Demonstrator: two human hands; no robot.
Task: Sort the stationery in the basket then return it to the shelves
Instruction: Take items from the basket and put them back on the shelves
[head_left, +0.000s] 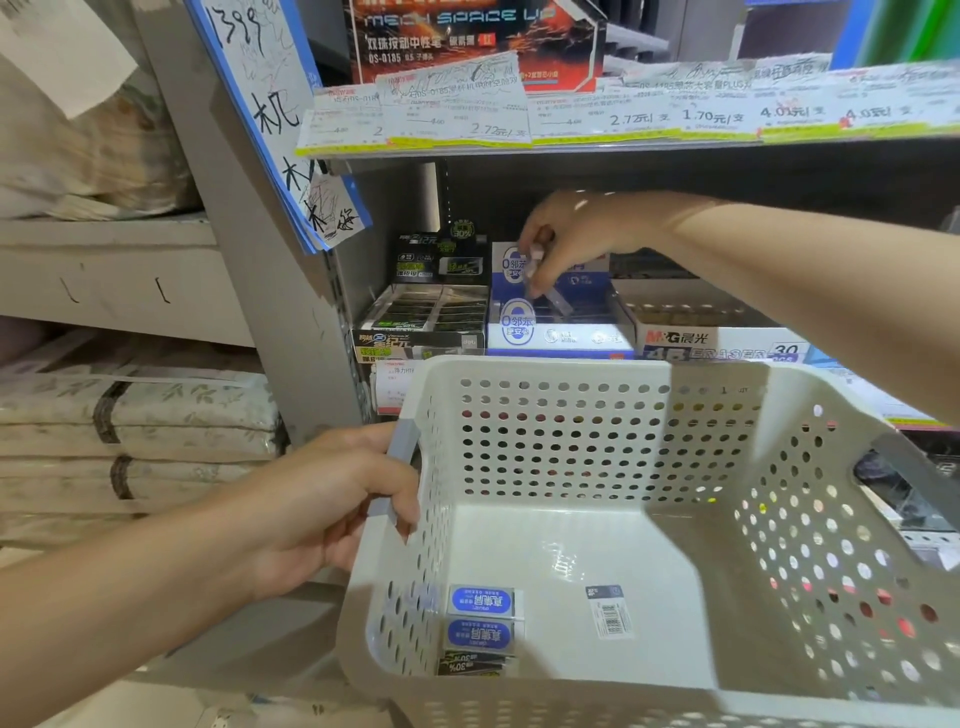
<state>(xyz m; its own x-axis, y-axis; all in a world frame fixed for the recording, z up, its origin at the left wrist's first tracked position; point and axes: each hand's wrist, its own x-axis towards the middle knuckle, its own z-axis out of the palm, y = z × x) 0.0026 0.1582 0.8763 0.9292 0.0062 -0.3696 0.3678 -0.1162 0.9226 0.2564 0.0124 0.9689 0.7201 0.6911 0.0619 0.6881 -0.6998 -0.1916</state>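
My left hand (332, 499) grips the grey handle of a white perforated basket (779, 519), held up in front of the shelf. On the basket floor lie two blue-labelled erasers (480, 600), a dark eraser (475, 665) below them, and one eraser turned label-down (609, 612). My right hand (566, 234) reaches into the shelf and pinches a small wrapped eraser (556, 301) over the blue and white display box (561, 332).
A black eraser display box (421, 322) stands left of the blue one, and an M&G eraser box (717, 338) to its right. Price tags (571, 119) line the shelf edge above. Folded bedding (130, 426) is stacked on the left shelves.
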